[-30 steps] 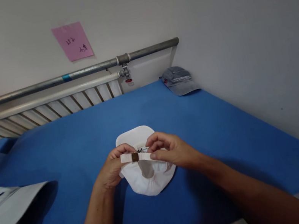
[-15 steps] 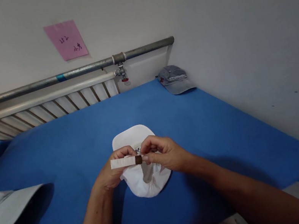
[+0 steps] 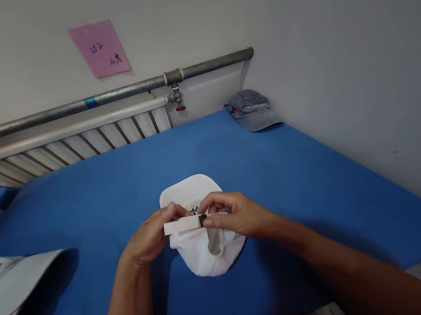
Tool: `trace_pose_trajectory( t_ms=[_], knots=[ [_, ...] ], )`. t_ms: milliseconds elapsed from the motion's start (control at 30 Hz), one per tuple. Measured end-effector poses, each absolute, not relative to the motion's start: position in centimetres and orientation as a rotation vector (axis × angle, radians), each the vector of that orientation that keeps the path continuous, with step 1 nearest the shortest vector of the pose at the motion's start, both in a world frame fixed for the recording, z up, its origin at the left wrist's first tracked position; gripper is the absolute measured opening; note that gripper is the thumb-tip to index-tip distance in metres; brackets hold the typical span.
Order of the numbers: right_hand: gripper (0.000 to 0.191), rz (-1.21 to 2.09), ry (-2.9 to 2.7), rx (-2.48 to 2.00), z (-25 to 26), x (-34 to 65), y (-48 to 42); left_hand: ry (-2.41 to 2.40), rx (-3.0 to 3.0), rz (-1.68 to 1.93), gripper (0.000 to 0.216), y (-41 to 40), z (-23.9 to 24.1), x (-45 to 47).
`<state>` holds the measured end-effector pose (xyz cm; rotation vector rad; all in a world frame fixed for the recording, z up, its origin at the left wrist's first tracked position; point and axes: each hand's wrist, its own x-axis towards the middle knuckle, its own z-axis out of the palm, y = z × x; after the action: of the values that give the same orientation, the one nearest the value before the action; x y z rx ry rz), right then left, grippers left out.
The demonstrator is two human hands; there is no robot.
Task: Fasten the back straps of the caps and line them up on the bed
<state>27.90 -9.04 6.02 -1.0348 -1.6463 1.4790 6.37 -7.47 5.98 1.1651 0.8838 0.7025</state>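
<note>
A white cap lies on the blue tabletop, its brim pointing away from me and its back opening toward me. Across that opening runs a white strap with a dark brown buckle or end piece. My left hand is closed around the strap's left part, some fingers hidden behind it. With thumb and fingers, my right hand pinches the strap at the brown piece. A small dark-printed label shows inside the cap between my hands.
A stack of white caps stands at the left edge. At the back right corner, a grey-blue cap rests against the wall. Behind the table are a radiator, a metal pipe and a pink note.
My left fingers have shifted along the strap, the thumb now raised above it. My right thumb now covers more of the brown piece. The view has moved slightly.
</note>
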Motion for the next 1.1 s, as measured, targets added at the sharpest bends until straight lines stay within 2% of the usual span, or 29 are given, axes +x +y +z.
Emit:
trace_pose_trajectory(
  t_ms=[133,300,500,700,1000,1100],
  knots=[
    [0.016,1.465,-1.662,-1.018,5.8,27.9,-9.0,0.905,1.117,0.699,0.054,-7.5,5.9,6.5],
    [0.012,1.57,-1.565,-0.999,5.7,27.7,-9.0,0.899,1.046,0.64,0.033,-7.7,5.7,7.1],
    [0.009,1.632,-1.485,-0.97,5.7,27.5,-9.0,0.876,1.003,0.683,0.03,-7.7,5.2,7.6],
    [0.007,1.605,-1.506,-1.0,5.7,27.7,-8.9,0.889,0.985,0.714,0.033,-7.7,5.3,7.8],
    [0.016,1.502,-1.657,-1.035,6.0,27.4,-9.0,0.879,0.985,0.69,0.03,-7.8,5.8,7.8],
    [0.017,1.548,-1.684,-1.017,6.1,27.5,-9.0,0.855,1.005,0.671,0.044,-7.6,5.8,7.5]
  ],
)
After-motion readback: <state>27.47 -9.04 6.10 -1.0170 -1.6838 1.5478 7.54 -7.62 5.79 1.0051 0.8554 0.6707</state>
